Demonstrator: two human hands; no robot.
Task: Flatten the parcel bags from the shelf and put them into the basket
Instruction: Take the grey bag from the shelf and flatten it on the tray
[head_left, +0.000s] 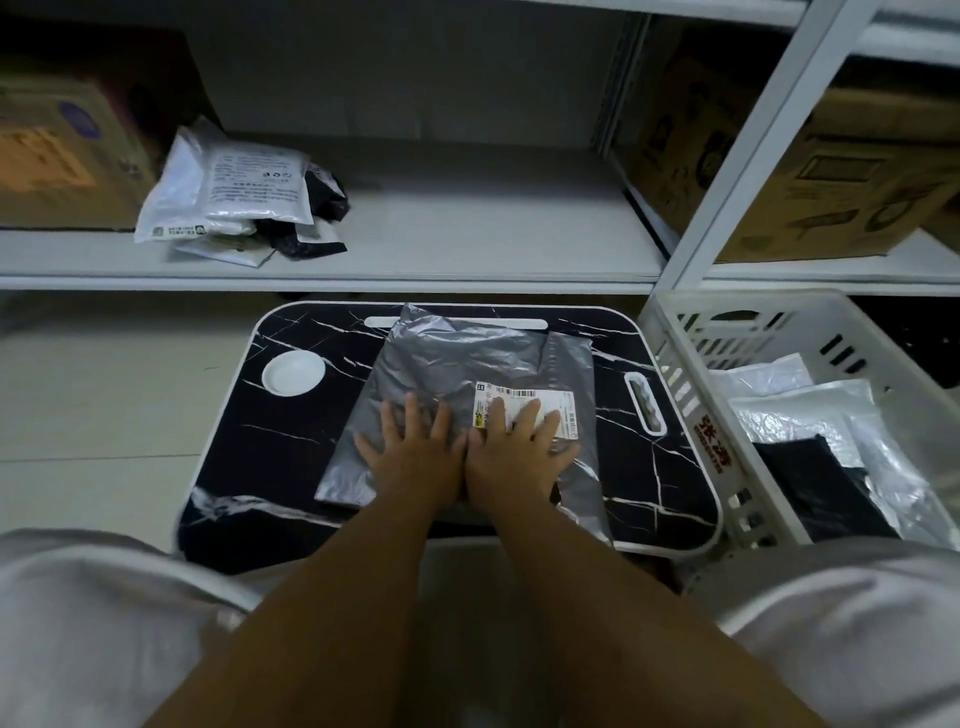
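Both hands lie flat with fingers spread, side by side, left hand (413, 454) and right hand (517, 449) pressing a grey parcel bag (457, 358) on the black marbled tray table (291, 447). Its far half looks creased and puffed. Trapped air may spring back, or the slick plastic could slide toward the white basket (675, 332) beside it.

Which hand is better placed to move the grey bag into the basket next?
Probably the right hand: it presses the grey bag on the side nearest the basket; the left hand lies farther away.
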